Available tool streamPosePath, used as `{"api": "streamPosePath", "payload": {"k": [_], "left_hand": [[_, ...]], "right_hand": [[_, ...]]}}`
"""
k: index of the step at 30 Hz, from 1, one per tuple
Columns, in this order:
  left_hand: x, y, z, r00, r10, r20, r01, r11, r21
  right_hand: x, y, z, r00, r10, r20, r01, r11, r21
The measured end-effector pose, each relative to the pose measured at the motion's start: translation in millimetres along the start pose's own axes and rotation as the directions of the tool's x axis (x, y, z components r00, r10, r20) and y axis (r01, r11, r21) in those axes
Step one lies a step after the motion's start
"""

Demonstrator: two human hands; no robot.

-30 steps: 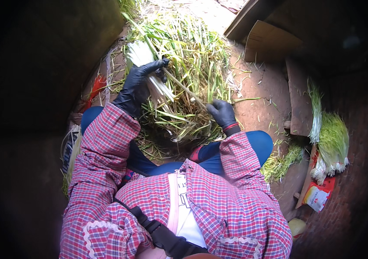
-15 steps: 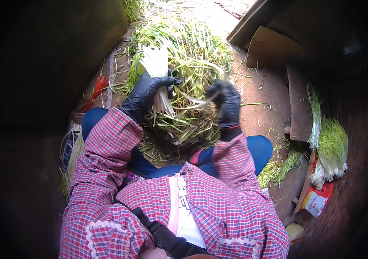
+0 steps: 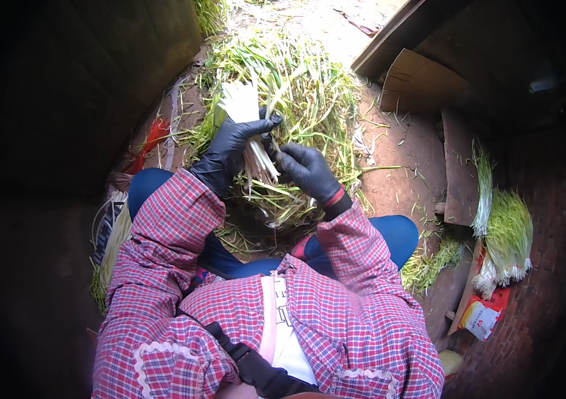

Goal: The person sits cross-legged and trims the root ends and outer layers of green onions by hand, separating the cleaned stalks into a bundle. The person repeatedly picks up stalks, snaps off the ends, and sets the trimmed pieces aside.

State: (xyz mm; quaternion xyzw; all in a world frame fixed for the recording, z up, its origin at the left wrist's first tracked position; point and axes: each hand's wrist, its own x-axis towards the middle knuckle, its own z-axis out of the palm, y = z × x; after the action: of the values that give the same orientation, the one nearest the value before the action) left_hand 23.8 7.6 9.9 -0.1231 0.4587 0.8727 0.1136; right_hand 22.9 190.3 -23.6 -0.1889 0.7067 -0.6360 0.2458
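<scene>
In the middle of the head view, my left hand [image 3: 229,146], in a black glove, is wrapped round a bunch of pale leafy stalks [image 3: 259,163]. The whitish stalk ends point toward me, and the upper part looks bright white in the light. My right hand [image 3: 309,171], also gloved in black, is close against the bunch's right side. Its fingers are pinched on a single thin stalk [image 3: 271,106] that runs up past my left fingertips. Beneath and beyond both hands spreads a heap of loose green leaves and stalks [image 3: 323,106].
To the right, tied bundles of green stalks with white roots [image 3: 509,233] lie by a red and white packet [image 3: 481,318]. A cardboard piece [image 3: 422,80] and a wooden board [image 3: 462,166] stand farther off. At left are red strips [image 3: 155,136] and pale stalks [image 3: 118,236].
My right hand has moved left and slightly toward me, bringing its stalk from out at the right to the bunch. My left hand keeps its hold nearly in place.
</scene>
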Motion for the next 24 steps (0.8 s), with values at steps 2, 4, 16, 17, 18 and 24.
{"api": "streamPosePath", "payload": {"k": [2, 4, 16, 17, 18, 24], "left_hand": [[0.8, 7.0, -4.7, 0.999, -0.021, -0.041, 0.017, 0.995, -0.102], [-0.6, 11.4, -6.7, 0.991, 0.049, -0.126, -0.076, 0.973, -0.220], [10.4, -2.6, -26.9, 0.988, 0.110, 0.106, -0.097, 0.987, -0.126], [15.7, 14.6, -37.1, 0.990, 0.101, 0.101, -0.065, 0.947, -0.315], [18.6, 28.6, -44.0, 0.992, 0.075, 0.100, -0.013, 0.856, -0.516], [14.4, 66.7, -71.3, 0.915, 0.401, -0.044, -0.367, 0.780, -0.507]], "right_hand": [[-27.2, 4.0, -2.8, 0.999, -0.042, 0.029, 0.041, 0.998, 0.042], [-41.4, 2.2, -7.0, 0.961, 0.277, 0.027, -0.276, 0.961, -0.026], [-66.6, 40.0, -55.0, 0.991, 0.114, -0.075, -0.089, 0.958, 0.271], [-80.3, 50.6, -71.1, 0.974, 0.199, -0.107, -0.155, 0.933, 0.326], [-86.9, 59.5, -88.6, 0.953, 0.295, -0.071, -0.300, 0.951, -0.073], [-29.9, 86.5, -116.5, 0.961, 0.124, -0.247, -0.248, 0.782, -0.572]]}}
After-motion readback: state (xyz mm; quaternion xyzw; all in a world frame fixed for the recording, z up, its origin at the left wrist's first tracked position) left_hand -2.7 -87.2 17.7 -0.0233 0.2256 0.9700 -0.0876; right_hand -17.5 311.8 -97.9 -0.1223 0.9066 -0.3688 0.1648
